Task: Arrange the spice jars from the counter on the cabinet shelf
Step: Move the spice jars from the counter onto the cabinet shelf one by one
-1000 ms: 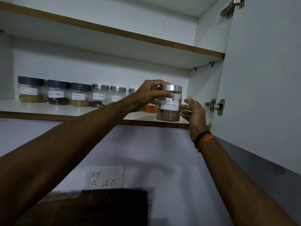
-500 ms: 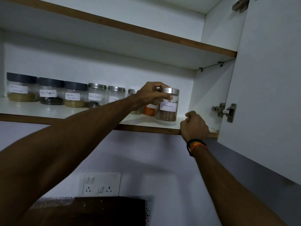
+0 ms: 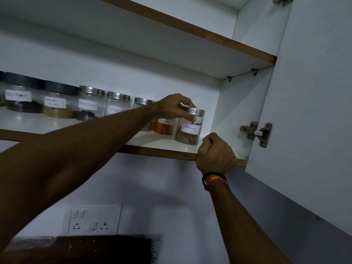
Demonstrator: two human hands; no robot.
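Seven spice jars are counted on the cabinet shelf (image 3: 165, 148). Two of them carry dark lids: one at the far left (image 3: 21, 96) and one beside it (image 3: 58, 101). Five carry silver lids: the "Black Pepper" jar (image 3: 89, 102), the "Cloves" jar (image 3: 117, 104), one half hidden behind the forearm (image 3: 142, 103), the orange-filled jar (image 3: 163, 126) just below the fingers (image 3: 187, 116), and the "Cinnamon" jar (image 3: 190, 128) under the fingertips. Two hands are seen: the left hand (image 3: 174, 106) and the right hand (image 3: 216, 152). One hinge (image 3: 257, 133) and one socket plate (image 3: 94, 219) are counted.
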